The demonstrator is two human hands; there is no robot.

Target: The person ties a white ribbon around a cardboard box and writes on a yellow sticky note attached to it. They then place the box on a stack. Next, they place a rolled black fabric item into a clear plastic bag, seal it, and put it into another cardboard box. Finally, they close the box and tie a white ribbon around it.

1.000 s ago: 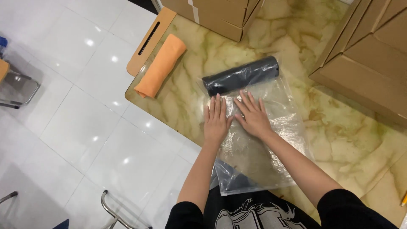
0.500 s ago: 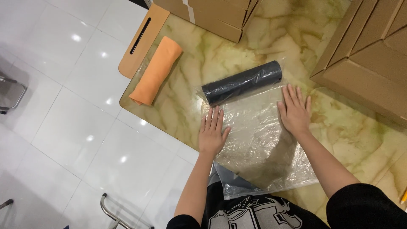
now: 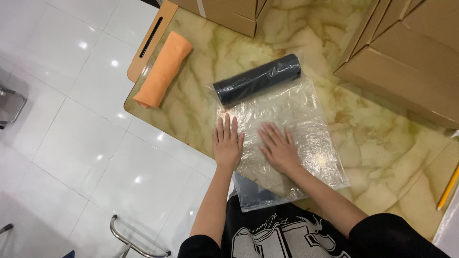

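Under me I see a glossy white tiled floor point(image 3: 71, 143) on the left and a desk point(image 3: 382, 143) with a green and cream marbled top filling the right of the view. On the desk lies a clear plastic bag point(image 3: 306, 119), flat and crinkled, its near end hanging a little over the desk edge toward my body, with something dark showing inside that end. At the far end of the bag sits a dark grey rolled bundle point(image 3: 258, 79), lying at a slant and touching the plastic; I cannot tell whether it is inside the bag or on top of it. My left hand point(image 3: 228, 143) rests palm down at the left edge of the bag, fingers point(image 3: 227, 126) stretched out and slightly apart, gripping nothing. My right hand point(image 3: 279, 150) lies palm down on the middle of the bag, just beside the left one, fingers likewise extended and spread, pressing flat on the plastic rather than clamped on it. Well apart to the left, near the corner of the desk, an orange rolled cloth point(image 3: 162, 69) lies beside a thin wooden board point(image 3: 150, 40) with a slot in it. Brown cardboard boxes point(image 3: 406, 52) crowd the far and right sides of the desk, and a yellow pencil point(image 3: 448, 187) lies at the right edge.
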